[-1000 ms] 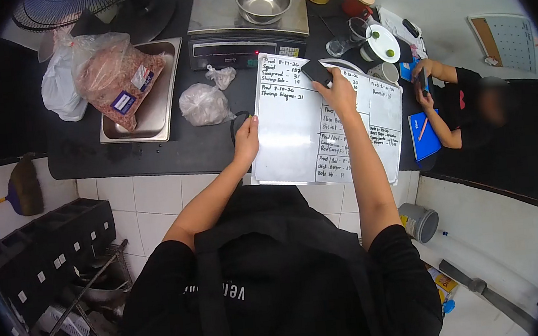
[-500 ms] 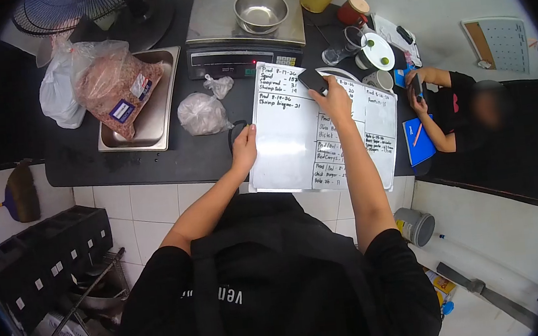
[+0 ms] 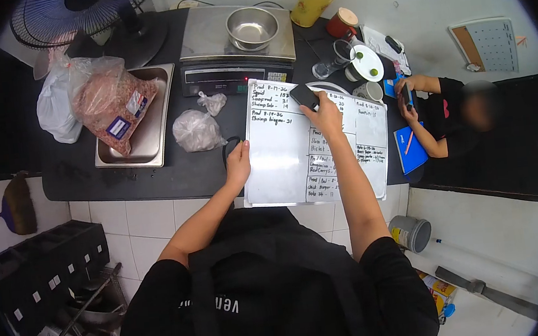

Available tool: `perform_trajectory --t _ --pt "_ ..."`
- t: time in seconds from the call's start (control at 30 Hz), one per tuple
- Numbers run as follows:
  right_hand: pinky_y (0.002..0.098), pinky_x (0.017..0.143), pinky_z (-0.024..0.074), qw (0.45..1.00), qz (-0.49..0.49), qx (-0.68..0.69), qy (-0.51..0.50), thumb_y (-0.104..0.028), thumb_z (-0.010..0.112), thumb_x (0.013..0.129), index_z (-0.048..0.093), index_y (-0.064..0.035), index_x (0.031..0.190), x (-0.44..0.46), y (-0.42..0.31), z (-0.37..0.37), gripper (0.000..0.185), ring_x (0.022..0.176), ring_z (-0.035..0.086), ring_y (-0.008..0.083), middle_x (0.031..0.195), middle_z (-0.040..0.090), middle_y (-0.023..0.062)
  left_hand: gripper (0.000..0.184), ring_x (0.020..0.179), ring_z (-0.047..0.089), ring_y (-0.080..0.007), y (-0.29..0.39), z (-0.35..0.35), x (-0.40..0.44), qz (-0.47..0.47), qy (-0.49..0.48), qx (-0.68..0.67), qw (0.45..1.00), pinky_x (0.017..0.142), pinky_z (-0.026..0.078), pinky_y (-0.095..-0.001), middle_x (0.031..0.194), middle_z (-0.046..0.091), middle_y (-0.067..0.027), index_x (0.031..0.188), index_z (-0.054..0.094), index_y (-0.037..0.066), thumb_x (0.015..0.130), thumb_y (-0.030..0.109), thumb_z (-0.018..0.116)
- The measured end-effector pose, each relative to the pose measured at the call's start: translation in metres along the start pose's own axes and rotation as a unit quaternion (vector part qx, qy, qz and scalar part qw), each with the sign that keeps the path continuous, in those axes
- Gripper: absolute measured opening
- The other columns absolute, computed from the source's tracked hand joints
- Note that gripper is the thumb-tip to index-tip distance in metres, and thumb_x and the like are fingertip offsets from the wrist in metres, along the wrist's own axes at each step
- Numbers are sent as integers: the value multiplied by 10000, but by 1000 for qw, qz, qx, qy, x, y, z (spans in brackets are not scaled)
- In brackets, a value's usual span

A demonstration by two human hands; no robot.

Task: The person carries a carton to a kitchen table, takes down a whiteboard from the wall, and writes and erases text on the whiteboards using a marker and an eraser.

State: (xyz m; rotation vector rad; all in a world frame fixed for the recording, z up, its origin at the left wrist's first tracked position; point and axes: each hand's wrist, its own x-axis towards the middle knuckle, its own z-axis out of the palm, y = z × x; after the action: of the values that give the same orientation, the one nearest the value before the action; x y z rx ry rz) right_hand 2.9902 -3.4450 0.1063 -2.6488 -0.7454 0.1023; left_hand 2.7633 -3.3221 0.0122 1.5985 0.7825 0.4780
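Note:
A whiteboard (image 3: 278, 160) with handwritten black lists leans on the table's front edge, tilted toward me. My left hand (image 3: 238, 164) grips its left edge, thumb in front and the other fingers partly hidden. Beside those fingers is a black loop (image 3: 228, 147). My right hand (image 3: 327, 117) is closed on a small black block that looks like a whiteboard eraser (image 3: 304, 96), held over the upper middle of the board. Some of the writing lies hidden behind that hand and forearm.
A scale (image 3: 196, 81) with a steel bowl (image 3: 252, 27) stands behind the board. Bagged minced meat (image 3: 114, 105) rests in a steel tray (image 3: 161, 136); small tied bags (image 3: 197, 129) lie nearby. At right, another person (image 3: 438, 106) holds a phone near a blue notebook (image 3: 412, 151).
My right hand has turned, so the black eraser now shows its broad face, and it has shifted slightly left. The whole view has shifted a little; my left hand keeps its grip.

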Motion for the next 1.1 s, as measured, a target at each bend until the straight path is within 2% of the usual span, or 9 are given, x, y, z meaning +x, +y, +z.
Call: perform_trajectory --t 0.3,0.4,0.47,0.57,0.87,1.1 --pt "434 747 510 1000 16 1 -11 -359 737 728 556 -42 1131 -1 -3 -7 544 868 646 348 905 662 190 439 558 427 -252 -5 -2 5 12 -15 39 999 591 387 -386 592 448 -161 741 464 -32 991 326 423" --pt "443 739 510 1000 10 -1 -5 -347 740 726 563 -46 1112 -2 0 -5 521 857 650 347 898 666 184 420 582 476 -277 -3 -2 6 0 -26 42 999 612 406 -389 623 495 -175 801 527 -31 992 327 415" --pt "444 739 510 1000 12 4 -5 -346 740 724 562 -46 1111 -2 1 -5 521 859 650 347 897 666 183 405 633 542 -293 -2 -1 6 6 -17 47 999 644 432 -390 672 546 -186 906 588 -20 992 333 409" --pt "445 741 510 1000 19 9 -9 -343 741 723 560 -44 1108 -2 0 -8 519 862 650 348 899 667 183 403 683 581 -307 -6 -2 8 -10 -32 62 998 671 447 -394 719 582 -197 988 611 -6 991 340 404" --pt "437 743 510 1000 19 10 -5 -331 741 722 555 -38 1096 -6 0 -9 510 865 649 348 913 670 181 399 742 621 -314 -7 -2 8 5 -28 59 998 703 466 -383 785 629 -206 1004 619 -1 988 336 407" --pt "434 743 510 999 39 15 -14 -343 739 722 559 -32 1113 -10 -2 -15 531 870 651 347 924 673 188 396 706 603 -298 -15 3 8 29 -8 34 999 686 460 -379 752 614 -203 977 615 -13 986 329 415"
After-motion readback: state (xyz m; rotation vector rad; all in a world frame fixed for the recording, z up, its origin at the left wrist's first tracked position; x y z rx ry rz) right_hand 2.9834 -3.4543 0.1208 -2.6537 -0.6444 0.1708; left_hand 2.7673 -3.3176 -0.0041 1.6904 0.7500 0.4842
